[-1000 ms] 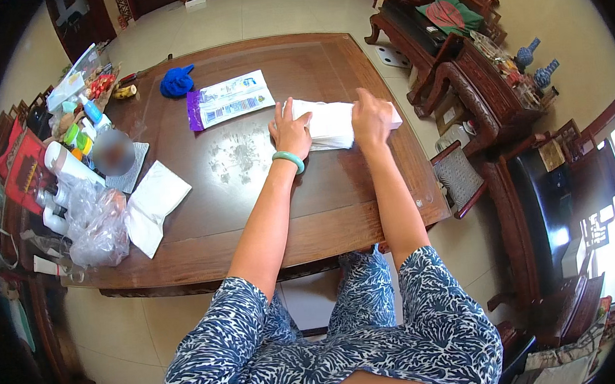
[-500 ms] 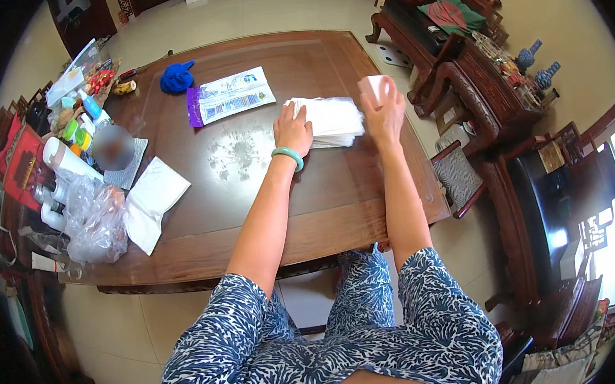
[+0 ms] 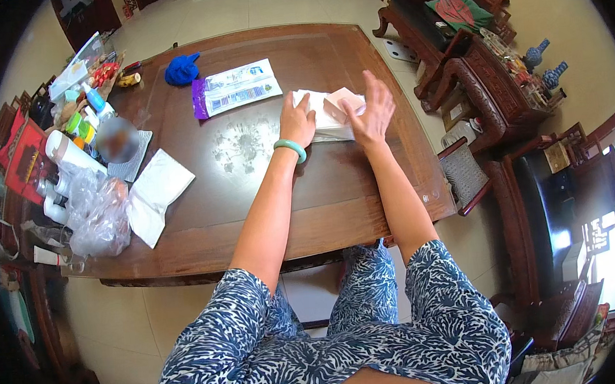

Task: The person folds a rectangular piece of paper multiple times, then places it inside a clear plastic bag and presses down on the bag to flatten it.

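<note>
A stack of white tissue-like sheets point(image 3: 334, 133) lies on the dark wooden table. On top of it, toward its right end, rests a small flat pale pink piece point(image 3: 344, 102), whose kind I cannot make out. My left hand point(image 3: 298, 123), a green bangle on its wrist, lies at the stack's left end with the fingers apart. My right hand point(image 3: 373, 116) is at the right end, fingers spread and raised, the thumb next to the pink piece. Left of the stack, a white and purple packet point(image 3: 237, 88) lies flat.
A bunched blue cloth point(image 3: 182, 69) sits behind the packet. Along the table's left side are a folded white sheet point(image 3: 161, 195), a clear plastic bag point(image 3: 99, 214), a white bottle point(image 3: 73, 153) and several other containers. A chair point(image 3: 464, 170) stands beyond the right edge.
My right hand has brought the pink piece leftward from beside the stack onto its top, and the fingers have spread off it. The left hand stays at the stack's left end.
</note>
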The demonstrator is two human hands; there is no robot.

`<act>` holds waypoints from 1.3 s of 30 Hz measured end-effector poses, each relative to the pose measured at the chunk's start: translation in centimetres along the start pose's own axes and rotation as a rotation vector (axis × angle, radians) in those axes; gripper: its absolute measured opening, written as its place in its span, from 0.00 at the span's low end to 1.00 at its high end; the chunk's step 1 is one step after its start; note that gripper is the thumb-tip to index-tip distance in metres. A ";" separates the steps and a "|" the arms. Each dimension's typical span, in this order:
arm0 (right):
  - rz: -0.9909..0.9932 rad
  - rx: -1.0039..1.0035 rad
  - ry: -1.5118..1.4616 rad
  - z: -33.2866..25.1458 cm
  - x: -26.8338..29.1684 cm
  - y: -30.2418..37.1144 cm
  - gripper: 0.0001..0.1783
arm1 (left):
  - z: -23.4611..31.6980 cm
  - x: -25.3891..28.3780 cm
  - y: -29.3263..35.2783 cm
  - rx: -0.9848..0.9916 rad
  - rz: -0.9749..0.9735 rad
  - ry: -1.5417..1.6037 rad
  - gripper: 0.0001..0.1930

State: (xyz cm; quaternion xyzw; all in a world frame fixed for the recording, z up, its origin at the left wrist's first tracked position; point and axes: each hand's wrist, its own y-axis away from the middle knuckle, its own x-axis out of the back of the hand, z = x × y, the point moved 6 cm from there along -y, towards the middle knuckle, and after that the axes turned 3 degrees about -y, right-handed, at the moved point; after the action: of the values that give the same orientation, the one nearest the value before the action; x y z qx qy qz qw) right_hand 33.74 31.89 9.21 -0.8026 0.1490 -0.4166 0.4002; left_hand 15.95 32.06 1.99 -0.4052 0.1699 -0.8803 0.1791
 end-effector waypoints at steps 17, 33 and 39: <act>0.447 -0.874 -1.026 14.0 -1.3 6.1 0.10 | -4.2 18.3 9.5 0.137 0.363 -0.273 0.26; 0.120 -0.780 -1.031 9.0 3.4 11.1 0.05 | -12.6 24.2 17.1 0.376 -0.301 -0.401 0.27; 0.081 -0.775 -0.974 8.7 3.8 11.2 0.05 | -13.5 26.4 18.2 0.691 -0.126 -0.540 0.24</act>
State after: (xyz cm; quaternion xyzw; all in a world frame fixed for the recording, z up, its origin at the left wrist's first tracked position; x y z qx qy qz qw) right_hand 43.99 27.09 -0.19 -0.9810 0.1201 0.0970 0.1172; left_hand -7.27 6.23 2.84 -0.5467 -0.2121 -0.7571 0.2880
